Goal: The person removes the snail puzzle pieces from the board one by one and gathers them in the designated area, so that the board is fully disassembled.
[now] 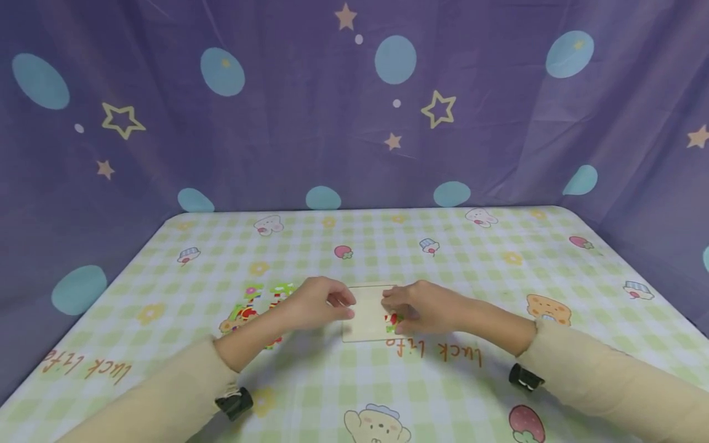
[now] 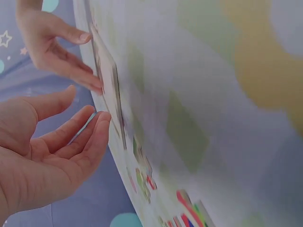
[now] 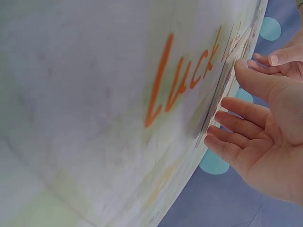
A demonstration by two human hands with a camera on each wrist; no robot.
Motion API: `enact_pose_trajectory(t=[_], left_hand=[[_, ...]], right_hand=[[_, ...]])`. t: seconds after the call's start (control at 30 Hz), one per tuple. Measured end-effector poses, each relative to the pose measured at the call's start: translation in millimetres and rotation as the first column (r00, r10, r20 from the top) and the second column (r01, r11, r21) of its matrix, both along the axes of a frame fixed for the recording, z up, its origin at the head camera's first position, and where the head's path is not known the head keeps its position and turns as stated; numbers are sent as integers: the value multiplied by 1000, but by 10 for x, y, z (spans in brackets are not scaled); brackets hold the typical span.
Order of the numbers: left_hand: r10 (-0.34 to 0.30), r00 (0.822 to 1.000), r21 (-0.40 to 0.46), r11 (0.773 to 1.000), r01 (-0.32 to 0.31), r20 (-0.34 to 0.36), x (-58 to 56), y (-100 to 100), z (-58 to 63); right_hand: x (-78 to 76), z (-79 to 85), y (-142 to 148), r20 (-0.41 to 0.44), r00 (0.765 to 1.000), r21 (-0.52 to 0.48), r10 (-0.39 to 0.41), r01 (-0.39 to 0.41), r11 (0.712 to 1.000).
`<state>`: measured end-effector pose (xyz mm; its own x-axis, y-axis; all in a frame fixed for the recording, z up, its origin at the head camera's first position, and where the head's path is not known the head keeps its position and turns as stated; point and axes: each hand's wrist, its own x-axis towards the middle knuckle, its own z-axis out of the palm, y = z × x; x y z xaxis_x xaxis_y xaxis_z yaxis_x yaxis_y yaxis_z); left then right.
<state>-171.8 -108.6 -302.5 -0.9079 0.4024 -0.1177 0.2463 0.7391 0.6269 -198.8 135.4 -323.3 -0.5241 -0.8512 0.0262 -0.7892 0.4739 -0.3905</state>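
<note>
A pale, flat puzzle board (image 1: 367, 314) lies on the table between the two hands. My left hand (image 1: 318, 301) hovers at the board's left edge with fingers loosely bent and nothing in them; the left wrist view shows the same hand (image 2: 57, 156) palm up to the camera. My right hand (image 1: 423, 306) is over the board's right side. In the right wrist view its fingers (image 3: 232, 139) look relaxed, with no piece between them. Beneath that hand, a red, white and green puzzle piece (image 1: 392, 321) lies on the board, partly covered.
Several colourful puzzle pieces (image 1: 246, 314) are spread left of the board, some hidden behind the left forearm. A checked cloth (image 1: 310, 394) with printed cartoons covers the table. Behind its far edge hangs a purple curtain (image 1: 310, 123). Each sleeve carries a black wrist device (image 1: 234, 403).
</note>
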Motion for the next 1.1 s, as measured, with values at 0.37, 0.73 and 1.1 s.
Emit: enact_pose_trajectory(t=[0.37, 0.73, 1.1], left_hand=[[-56, 998, 27, 998, 56, 16, -16, 193, -90], [-77, 997, 44, 996, 78, -6, 16, 376, -168], [-62, 998, 47, 997, 60, 24, 14, 486, -194]], right_hand=[[-1, 28, 79, -18, 1000, 40, -20, 21, 999], [19, 57, 91, -17, 1000, 46, -22, 22, 999], [17, 33, 96, -9, 999, 35, -31, 32, 999]])
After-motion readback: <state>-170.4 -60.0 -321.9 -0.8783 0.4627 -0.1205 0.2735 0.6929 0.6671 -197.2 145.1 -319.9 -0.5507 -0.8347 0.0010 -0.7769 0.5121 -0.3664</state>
